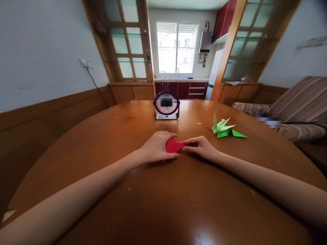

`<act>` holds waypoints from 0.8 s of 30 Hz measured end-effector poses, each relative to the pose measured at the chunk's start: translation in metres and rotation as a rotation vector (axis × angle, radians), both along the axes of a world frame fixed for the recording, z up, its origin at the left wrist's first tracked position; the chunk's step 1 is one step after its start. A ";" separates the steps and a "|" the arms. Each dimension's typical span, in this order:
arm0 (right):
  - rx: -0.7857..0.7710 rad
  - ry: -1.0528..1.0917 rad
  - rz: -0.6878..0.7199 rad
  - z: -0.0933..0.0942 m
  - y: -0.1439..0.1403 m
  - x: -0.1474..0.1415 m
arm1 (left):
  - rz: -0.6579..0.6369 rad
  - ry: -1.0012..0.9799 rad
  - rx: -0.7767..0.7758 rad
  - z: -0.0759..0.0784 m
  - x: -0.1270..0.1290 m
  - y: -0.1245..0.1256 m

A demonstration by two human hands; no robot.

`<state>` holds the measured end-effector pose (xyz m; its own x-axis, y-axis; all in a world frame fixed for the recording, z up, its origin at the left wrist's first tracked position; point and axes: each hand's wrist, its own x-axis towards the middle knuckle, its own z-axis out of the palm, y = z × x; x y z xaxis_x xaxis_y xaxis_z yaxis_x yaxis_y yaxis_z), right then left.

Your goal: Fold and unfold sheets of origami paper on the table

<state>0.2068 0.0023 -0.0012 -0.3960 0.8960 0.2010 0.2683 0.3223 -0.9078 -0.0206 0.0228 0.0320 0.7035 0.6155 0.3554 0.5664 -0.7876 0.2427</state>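
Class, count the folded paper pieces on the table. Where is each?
2: red paper between left hand and right hand; green origami lying to their right. The hands may hide more.

Daylight pours in from the bright, overexposed window (177, 47) at upper centre, leaving the room evenly lit. The glossy round brown wooden table (163, 204) carries a pale glare patch at the bottom edge, right of centre, and soft shadows under the forearms. Wide-angle distortion bows the walls and frame edges. A small pixelated blur sits at middle right.
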 end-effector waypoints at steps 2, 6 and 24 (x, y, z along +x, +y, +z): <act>-0.020 0.020 -0.008 0.000 0.001 0.000 | 0.017 -0.037 -0.021 0.004 -0.001 0.000; -0.055 0.063 -0.032 -0.001 0.002 0.000 | 0.054 -0.144 -0.190 0.013 -0.003 -0.003; -0.143 0.154 -0.167 -0.001 0.005 0.001 | 0.100 -0.685 -1.046 -0.005 0.001 -0.001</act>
